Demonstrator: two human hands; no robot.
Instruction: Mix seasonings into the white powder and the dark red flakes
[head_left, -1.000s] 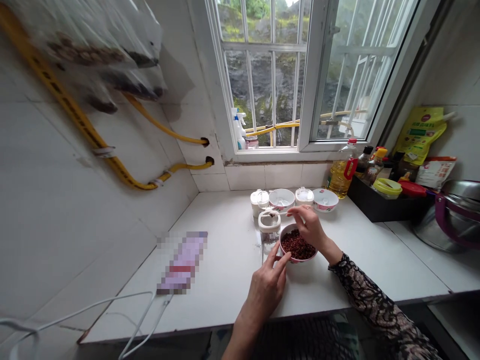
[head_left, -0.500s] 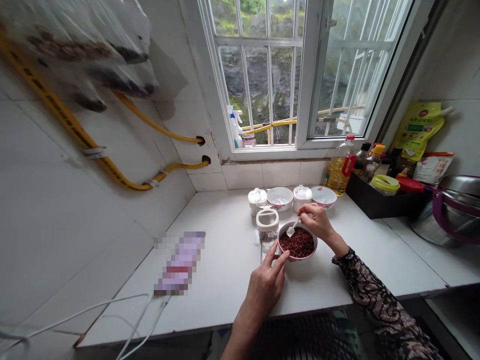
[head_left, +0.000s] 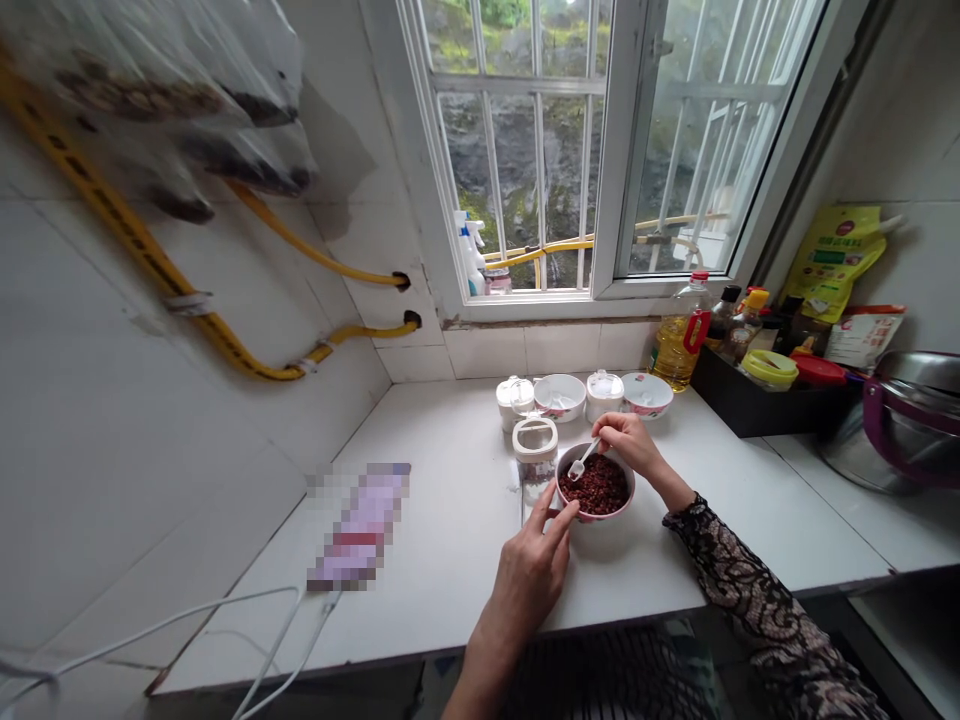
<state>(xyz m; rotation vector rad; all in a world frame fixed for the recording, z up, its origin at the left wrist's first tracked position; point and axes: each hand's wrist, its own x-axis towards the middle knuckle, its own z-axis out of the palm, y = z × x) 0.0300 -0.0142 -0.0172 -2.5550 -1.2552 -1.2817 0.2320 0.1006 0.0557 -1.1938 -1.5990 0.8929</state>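
A bowl (head_left: 630, 492) full of dark red bits stands on the white counter. My left hand (head_left: 534, 565) grips its near left rim between thumb and fingers. Pinched in my right hand (head_left: 631, 443) is a small white spoon (head_left: 577, 469), its head down at the red bits on the bowl's left side. Just left of the bowl stands a clear container with a cream rim (head_left: 535, 452). Behind are two lidded white jars (head_left: 515, 400) (head_left: 604, 394) and two white bowls (head_left: 560, 397) (head_left: 648, 395).
An oil bottle (head_left: 681, 335) stands at the back, beside a black box (head_left: 765, 400) of condiments. A steel pot (head_left: 911, 425) is at the far right. A pixelated purple object (head_left: 364, 525) with a white cable (head_left: 304, 655) lies on the left counter (head_left: 442, 590).
My right hand has moved slightly down and left, and the spoon's head has shifted a little left and lower over the red bits. My left hand stays on the bowl.
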